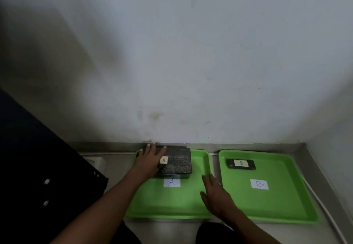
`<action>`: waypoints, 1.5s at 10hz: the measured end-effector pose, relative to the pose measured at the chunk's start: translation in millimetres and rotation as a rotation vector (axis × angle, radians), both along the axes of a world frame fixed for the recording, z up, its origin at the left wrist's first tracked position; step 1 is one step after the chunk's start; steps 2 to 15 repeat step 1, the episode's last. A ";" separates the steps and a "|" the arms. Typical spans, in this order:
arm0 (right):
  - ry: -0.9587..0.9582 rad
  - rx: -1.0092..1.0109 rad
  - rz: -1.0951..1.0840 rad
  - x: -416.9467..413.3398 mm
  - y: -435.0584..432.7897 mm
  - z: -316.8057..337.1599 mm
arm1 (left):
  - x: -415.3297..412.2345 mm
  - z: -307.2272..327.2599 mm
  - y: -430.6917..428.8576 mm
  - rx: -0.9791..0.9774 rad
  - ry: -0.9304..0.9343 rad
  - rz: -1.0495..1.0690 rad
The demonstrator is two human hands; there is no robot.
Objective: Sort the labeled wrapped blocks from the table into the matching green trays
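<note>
At the far left a dark panel with round silver studs (46,181) stands beside the grey metal worktop (118,167), which meets a pale wall. The left hand (150,158) lies flat with fingers spread on the left end of a large dark wrapped block tagged "A" (176,162), pressing on it rather than clenching it. That block sits at the far end of the left green plastic tray (168,203), above a white paper label "A" (172,182). The right hand (214,194) is released, fingers loose, resting on that tray's right rim. The right green plastic tray (277,205) holds a small flat dark block tagged "B" (241,164) in its far left corner, above a white paper label "B" (259,184).
</note>
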State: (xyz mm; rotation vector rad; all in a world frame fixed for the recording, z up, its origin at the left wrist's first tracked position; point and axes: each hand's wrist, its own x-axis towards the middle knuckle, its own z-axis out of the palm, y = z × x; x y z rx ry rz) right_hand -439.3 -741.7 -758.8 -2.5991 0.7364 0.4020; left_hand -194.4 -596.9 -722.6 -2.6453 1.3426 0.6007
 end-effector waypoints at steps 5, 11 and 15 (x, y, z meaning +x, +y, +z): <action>-0.081 -0.056 0.003 8.9 1.7 32.1 | -11.4 25.7 5.5 -0.065 -0.037 -0.031; -0.081 -0.056 0.003 8.9 1.7 32.1 | -11.4 25.7 5.5 -0.065 -0.037 -0.031; -0.081 -0.056 0.003 8.9 1.7 32.1 | -11.4 25.7 5.5 -0.065 -0.037 -0.031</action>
